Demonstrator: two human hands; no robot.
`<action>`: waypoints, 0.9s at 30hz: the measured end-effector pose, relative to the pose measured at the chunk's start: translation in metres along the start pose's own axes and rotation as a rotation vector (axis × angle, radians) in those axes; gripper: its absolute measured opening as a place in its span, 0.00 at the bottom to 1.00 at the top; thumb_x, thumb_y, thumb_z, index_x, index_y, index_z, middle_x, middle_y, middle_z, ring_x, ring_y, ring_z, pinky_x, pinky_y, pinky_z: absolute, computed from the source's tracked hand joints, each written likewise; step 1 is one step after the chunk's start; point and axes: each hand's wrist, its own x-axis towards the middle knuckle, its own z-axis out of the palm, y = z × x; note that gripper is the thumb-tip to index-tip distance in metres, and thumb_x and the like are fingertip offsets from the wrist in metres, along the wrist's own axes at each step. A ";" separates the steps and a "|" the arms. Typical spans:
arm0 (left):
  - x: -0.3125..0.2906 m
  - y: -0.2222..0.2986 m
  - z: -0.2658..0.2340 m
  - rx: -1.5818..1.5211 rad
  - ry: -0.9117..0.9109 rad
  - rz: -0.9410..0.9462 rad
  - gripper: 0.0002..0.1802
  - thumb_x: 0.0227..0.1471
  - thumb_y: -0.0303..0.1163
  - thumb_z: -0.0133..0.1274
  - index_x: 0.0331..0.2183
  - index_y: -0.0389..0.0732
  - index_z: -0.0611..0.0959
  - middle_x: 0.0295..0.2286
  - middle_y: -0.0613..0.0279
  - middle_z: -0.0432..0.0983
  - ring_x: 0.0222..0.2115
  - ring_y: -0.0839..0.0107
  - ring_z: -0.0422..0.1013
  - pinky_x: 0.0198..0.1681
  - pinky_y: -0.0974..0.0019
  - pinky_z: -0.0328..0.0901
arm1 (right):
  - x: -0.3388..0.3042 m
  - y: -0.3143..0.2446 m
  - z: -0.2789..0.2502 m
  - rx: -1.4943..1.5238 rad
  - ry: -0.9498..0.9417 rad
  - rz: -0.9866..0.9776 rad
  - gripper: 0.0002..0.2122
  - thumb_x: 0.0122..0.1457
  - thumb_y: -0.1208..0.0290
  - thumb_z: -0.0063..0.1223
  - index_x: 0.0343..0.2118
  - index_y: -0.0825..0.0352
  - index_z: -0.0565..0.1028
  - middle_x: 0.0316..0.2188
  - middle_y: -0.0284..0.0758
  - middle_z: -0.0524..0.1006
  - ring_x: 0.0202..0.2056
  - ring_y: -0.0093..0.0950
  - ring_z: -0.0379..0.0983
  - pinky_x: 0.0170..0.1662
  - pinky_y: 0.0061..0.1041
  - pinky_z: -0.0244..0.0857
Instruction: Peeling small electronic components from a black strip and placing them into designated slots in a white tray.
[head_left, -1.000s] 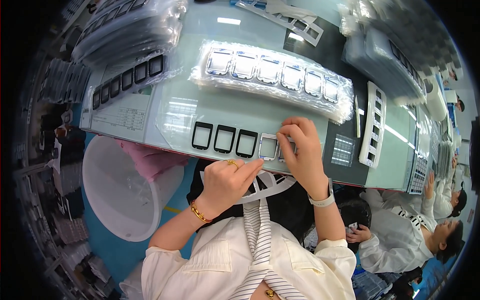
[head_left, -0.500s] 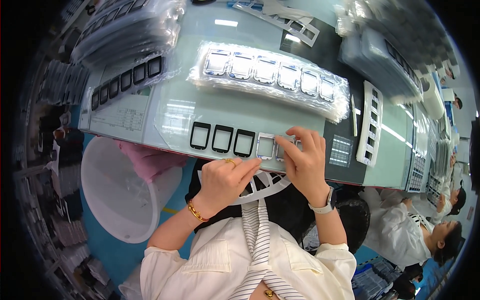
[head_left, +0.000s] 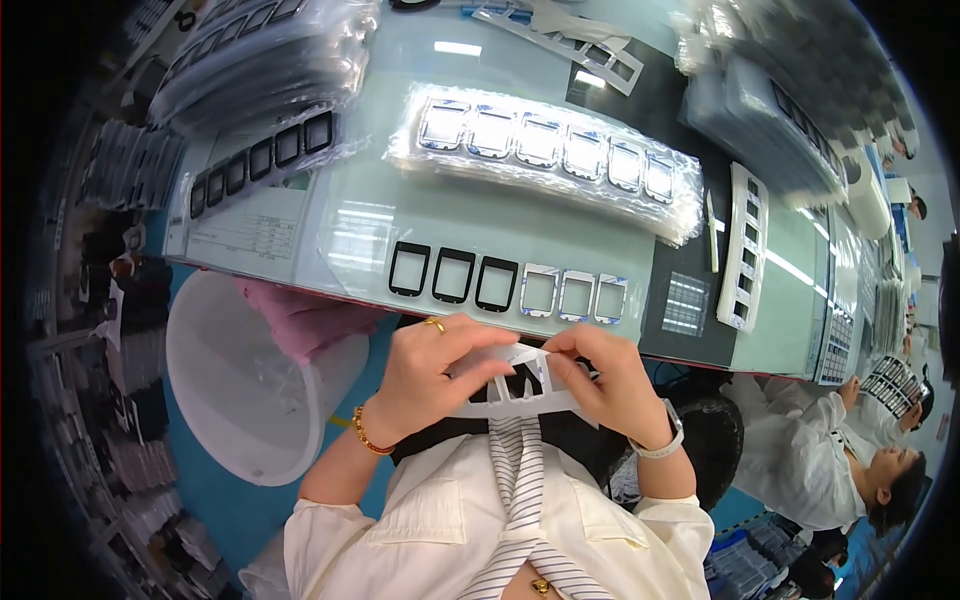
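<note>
Below the bench edge, close to my body, a white curved backing strip [head_left: 525,406] with window-like cut-outs spans both hands. My left hand [head_left: 425,375] is closed on its left part, thumb and forefinger reaching across it. At the opposite end my right hand [head_left: 607,385] pinches the strip between thumb and fingers. In a row along the near bench edge lie three black rectangular frames [head_left: 454,276] and three white frames with blue marks [head_left: 576,296], the white ones on the right. Neither hand touches these frames.
Beyond the row lies a plastic-wrapped stack [head_left: 540,145] topped with similar frames. Bagged piles [head_left: 265,75] stand far left, and another white strip [head_left: 742,250] lies right. Below the bench's left edge is a white bin [head_left: 240,400] with pink material [head_left: 305,320]. A co-worker [head_left: 800,450] sits at right.
My right hand has left the white frames and come down to the strip. Three white frames now show uncovered. My left hand has drawn slightly left, off the bench edge.
</note>
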 end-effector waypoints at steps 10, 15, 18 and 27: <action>-0.003 0.001 -0.007 0.165 0.044 -0.043 0.04 0.51 0.25 0.68 0.32 0.39 0.89 0.26 0.61 0.82 0.23 0.69 0.75 0.26 0.68 0.67 | 0.021 -0.009 0.009 -0.087 0.043 -0.212 0.08 0.56 0.83 0.63 0.38 0.67 0.81 0.36 0.37 0.79 0.38 0.35 0.77 0.41 0.30 0.71; -0.007 -0.005 -0.009 0.222 0.073 -0.064 0.03 0.53 0.26 0.66 0.31 0.39 0.89 0.24 0.60 0.81 0.21 0.66 0.74 0.25 0.67 0.66 | 0.026 -0.021 0.012 -0.108 -0.079 -0.189 0.07 0.55 0.84 0.63 0.36 0.70 0.77 0.38 0.39 0.78 0.38 0.36 0.76 0.42 0.30 0.71; -0.013 -0.015 -0.015 0.355 0.107 -0.103 0.03 0.54 0.27 0.65 0.31 0.39 0.88 0.22 0.59 0.79 0.20 0.64 0.73 0.24 0.65 0.65 | 0.030 -0.038 0.007 -0.014 -0.073 -0.260 0.07 0.55 0.85 0.61 0.35 0.71 0.76 0.35 0.39 0.78 0.37 0.37 0.76 0.42 0.30 0.71; -0.012 -0.023 -0.011 0.378 0.149 0.042 0.08 0.50 0.31 0.69 0.36 0.45 0.92 0.19 0.65 0.74 0.16 0.69 0.70 0.20 0.66 0.62 | 0.066 0.003 0.018 0.025 0.241 -0.004 0.04 0.66 0.78 0.57 0.38 0.74 0.78 0.31 0.30 0.81 0.35 0.19 0.74 0.42 0.21 0.68</action>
